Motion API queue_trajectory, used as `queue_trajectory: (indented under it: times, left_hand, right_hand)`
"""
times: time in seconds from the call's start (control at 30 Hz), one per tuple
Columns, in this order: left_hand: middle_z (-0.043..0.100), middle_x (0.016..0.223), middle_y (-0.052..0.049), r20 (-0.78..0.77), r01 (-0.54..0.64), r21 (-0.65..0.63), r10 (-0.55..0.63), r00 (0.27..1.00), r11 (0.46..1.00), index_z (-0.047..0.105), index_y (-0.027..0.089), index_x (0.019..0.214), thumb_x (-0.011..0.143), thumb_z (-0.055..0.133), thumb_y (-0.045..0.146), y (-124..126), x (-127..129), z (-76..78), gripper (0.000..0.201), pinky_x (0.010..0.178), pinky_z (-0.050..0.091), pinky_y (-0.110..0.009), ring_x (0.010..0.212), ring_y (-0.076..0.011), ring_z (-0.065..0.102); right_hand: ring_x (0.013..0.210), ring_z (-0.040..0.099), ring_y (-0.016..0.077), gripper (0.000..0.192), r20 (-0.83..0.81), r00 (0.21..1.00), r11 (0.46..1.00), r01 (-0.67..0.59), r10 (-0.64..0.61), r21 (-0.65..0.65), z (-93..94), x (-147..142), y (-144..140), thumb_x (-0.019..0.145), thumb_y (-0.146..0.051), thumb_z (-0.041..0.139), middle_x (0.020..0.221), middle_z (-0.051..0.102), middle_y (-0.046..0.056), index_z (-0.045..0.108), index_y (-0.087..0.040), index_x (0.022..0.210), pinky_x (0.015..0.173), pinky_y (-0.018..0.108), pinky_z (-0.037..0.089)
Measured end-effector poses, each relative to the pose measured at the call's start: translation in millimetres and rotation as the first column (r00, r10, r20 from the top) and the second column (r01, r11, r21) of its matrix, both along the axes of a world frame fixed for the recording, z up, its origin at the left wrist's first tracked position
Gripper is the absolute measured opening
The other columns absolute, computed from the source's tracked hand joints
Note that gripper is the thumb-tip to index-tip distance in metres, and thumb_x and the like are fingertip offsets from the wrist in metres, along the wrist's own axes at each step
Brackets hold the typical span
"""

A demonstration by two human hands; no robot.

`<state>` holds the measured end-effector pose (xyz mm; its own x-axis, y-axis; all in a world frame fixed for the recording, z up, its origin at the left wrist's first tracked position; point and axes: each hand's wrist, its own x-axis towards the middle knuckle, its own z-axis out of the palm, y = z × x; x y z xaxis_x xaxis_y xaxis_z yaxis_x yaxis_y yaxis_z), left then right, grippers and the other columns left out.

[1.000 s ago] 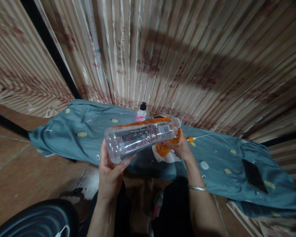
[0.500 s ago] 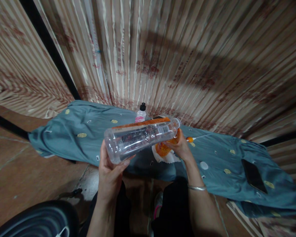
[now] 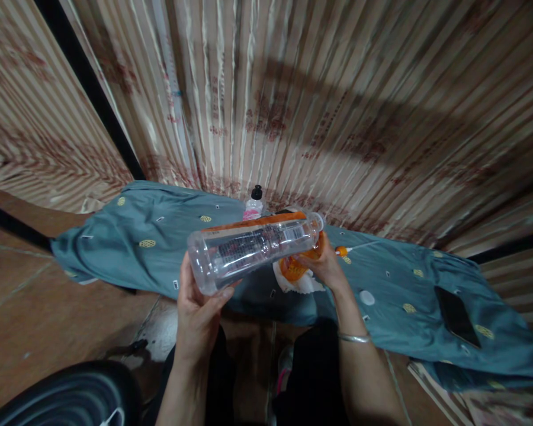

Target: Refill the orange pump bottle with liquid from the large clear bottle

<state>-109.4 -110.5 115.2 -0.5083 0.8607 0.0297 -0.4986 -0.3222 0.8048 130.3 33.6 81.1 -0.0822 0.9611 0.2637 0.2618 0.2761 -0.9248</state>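
Teal cloth [image 3: 128, 236] with little yellow patches is spread over the floor, running off both sides past the fingers. A small bottle [image 3: 254, 204] with a black cap stands just beyond the fingertips, right by the striped curtain [image 3: 320, 94]. A dark phone [image 3: 456, 316] lies on the cloth well off to the right of the fingers. A white disc [image 3: 366, 297] sits nearer, also right. Black chair [image 3: 66, 393] curves in low on the left.

Dim warm light, big shadow across curtain [image 3: 337, 118], strong fisheye warp at edges, slight blur.
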Motion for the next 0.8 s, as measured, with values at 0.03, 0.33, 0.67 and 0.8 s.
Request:
queue_trajectory:
  times: [0.03, 0.33, 0.67, 0.8]
  left_hand:
    - [0.067, 0.142, -0.006, -0.002, 0.002, -0.002, -0.002, 1.0, 1.0, 0.067, 0.037, 0.137, 0.061, 0.097, 0.024, 0.1, 0.0, -0.1, 0.083, 0.088, 0.066, -0.036, 0.12, -0.0277, 0.068]
    - [0.063, 0.15, -0.006, -0.051, 0.027, 0.008, -0.026, 0.998, 1.0, 0.064, 0.038, 0.14, 0.065, 0.095, 0.024, -0.9, -2.4, -2.3, 0.083, 0.09, 0.067, -0.039, 0.128, -0.0312, 0.067]
    - [0.066, 0.147, -0.006, -0.031, 0.043, 0.025, -0.042, 0.999, 0.999, 0.067, 0.038, 0.136, 0.065, 0.096, 0.02, 1.7, -5.2, -4.5, 0.079, 0.09, 0.066, -0.036, 0.127, -0.0289, 0.069]
    - [0.064, 0.151, -0.006, -0.046, 0.063, 0.041, -0.061, 0.997, 0.997, 0.064, 0.039, 0.137, 0.067, 0.095, 0.022, 4.2, -6.7, -7.5, 0.078, 0.093, 0.066, -0.04, 0.131, -0.0307, 0.067]
  right_hand:
    - [0.123, 0.068, 0.0338, 0.089, -0.003, 1.0, 1.0, -0.001, 0.001, -0.003, 0.2, -0.1, -0.1, 0.058, -0.05, 0.097, 0.129, 0.073, 0.01, 0.056, -0.026, 0.134, 0.112, 0.054, 0.053]
    - [0.122, 0.068, 0.0335, 0.089, -0.002, 1.0, 1.0, -0.007, 0.007, -0.008, -3.5, 1.9, 1.1, 0.058, -0.049, 0.097, 0.129, 0.072, 0.01, 0.056, -0.028, 0.135, 0.11, 0.055, 0.053]
    - [0.142, 0.056, 0.0372, 0.117, 0.089, 0.996, 1.0, 0.029, -0.029, 0.009, -7.9, 6.7, 3.0, 0.06, -0.051, 0.097, 0.153, 0.059, 0.015, 0.038, -0.028, 0.158, 0.122, 0.062, 0.039]
    - [0.141, 0.057, 0.036, 0.115, 0.07, 0.998, 1.0, -0.006, 0.004, 0.028, -5.4, 6.0, 2.3, 0.061, -0.049, 0.096, 0.152, 0.06, 0.014, 0.039, -0.029, 0.158, 0.124, 0.059, 0.039]
